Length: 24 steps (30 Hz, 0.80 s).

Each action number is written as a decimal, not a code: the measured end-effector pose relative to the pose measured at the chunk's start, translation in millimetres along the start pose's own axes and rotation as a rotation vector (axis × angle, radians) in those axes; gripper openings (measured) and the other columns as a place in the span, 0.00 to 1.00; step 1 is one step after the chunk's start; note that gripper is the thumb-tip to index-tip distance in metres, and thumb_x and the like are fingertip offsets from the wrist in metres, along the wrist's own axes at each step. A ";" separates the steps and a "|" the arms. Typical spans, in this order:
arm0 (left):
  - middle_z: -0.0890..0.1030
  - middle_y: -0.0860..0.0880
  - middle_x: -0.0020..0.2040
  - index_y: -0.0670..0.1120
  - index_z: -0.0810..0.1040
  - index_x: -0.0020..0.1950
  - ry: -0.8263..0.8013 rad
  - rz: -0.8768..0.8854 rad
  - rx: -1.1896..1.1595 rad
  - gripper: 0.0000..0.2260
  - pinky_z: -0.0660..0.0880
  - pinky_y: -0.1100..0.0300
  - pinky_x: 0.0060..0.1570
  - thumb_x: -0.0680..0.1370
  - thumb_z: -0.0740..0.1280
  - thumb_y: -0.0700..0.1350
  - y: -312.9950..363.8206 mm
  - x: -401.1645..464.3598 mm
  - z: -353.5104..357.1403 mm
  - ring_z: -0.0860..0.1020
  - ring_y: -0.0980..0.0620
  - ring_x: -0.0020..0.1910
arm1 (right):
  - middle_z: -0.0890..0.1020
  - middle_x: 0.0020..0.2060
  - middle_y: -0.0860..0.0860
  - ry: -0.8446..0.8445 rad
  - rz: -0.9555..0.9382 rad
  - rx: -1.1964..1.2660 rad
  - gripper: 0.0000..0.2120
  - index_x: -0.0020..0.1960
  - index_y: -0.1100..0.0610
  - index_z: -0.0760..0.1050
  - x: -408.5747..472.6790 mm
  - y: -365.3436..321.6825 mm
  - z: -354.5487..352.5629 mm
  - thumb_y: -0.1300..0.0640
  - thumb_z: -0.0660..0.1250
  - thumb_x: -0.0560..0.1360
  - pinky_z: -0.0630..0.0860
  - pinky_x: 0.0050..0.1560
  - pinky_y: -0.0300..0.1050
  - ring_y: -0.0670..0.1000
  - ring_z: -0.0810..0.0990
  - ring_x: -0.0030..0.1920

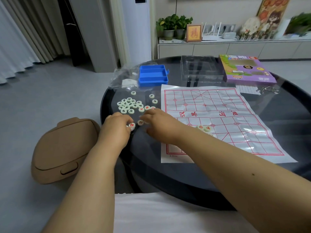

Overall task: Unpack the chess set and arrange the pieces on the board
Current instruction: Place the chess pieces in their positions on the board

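A white paper board (218, 118) with red grid lines lies on the dark round table (252, 174). Left of it sits a loose cluster of pale round chess pieces (129, 105), some marked black, some red. My left hand (116, 126) pinches a red-marked piece (132, 125) near the table's left edge. My right hand (158, 122) reaches over the table beside it, its fingertips at another red-marked piece (140, 122). Two pale pieces (203, 127) lie on the board just behind my right wrist.
An open blue plastic tray (153, 75) and a crumpled clear bag (122, 78) lie behind the pieces. A clear plastic insert (200, 69) and a purple game box (247, 68) stand at the back. A tan bin (65, 148) sits on the floor left of the table.
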State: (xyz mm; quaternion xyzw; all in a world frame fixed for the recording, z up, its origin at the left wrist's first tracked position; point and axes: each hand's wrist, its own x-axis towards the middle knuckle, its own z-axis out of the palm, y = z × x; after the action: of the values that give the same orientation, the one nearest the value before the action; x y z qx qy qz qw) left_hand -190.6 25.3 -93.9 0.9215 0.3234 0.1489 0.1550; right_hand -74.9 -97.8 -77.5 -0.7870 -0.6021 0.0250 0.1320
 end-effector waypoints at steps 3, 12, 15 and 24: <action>0.75 0.49 0.50 0.48 0.82 0.50 -0.004 0.023 -0.038 0.05 0.72 0.50 0.52 0.76 0.69 0.47 1.3 -1.9 -1.8 0.73 0.46 0.53 | 0.72 0.64 0.56 0.020 0.121 0.063 0.22 0.68 0.58 0.71 10.5 0.0 -3.0 0.53 0.65 0.76 0.66 0.65 0.48 0.57 0.68 0.65; 0.73 0.48 0.49 0.45 0.80 0.51 -0.039 0.036 -0.023 0.06 0.70 0.54 0.50 0.77 0.68 0.45 4.3 -1.0 -2.5 0.73 0.46 0.53 | 0.75 0.49 0.53 -0.051 0.182 0.132 0.13 0.56 0.56 0.80 28.0 -6.0 -1.5 0.53 0.69 0.74 0.74 0.51 0.45 0.55 0.77 0.52; 0.74 0.46 0.51 0.44 0.80 0.53 -0.052 0.030 -0.018 0.07 0.71 0.53 0.51 0.77 0.67 0.44 6.9 -1.5 -3.7 0.73 0.45 0.53 | 0.75 0.55 0.57 -0.056 0.173 0.071 0.13 0.56 0.57 0.78 29.3 -6.0 4.7 0.52 0.67 0.75 0.75 0.55 0.50 0.57 0.75 0.55; 0.75 0.46 0.50 0.46 0.81 0.51 -0.029 0.044 -0.065 0.05 0.72 0.55 0.50 0.77 0.67 0.43 21.1 -5.7 -6.8 0.75 0.46 0.50 | 0.73 0.58 0.58 0.037 0.193 0.041 0.15 0.61 0.62 0.72 11.2 -3.0 -1.9 0.55 0.64 0.78 0.69 0.55 0.46 0.57 0.74 0.57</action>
State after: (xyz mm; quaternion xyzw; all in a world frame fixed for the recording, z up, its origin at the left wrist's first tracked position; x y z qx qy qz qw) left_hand -185.9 7.2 -80.6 0.9249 0.2960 0.1492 0.1862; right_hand -74.3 -86.7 -73.6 -0.8390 -0.5201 0.0355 0.1561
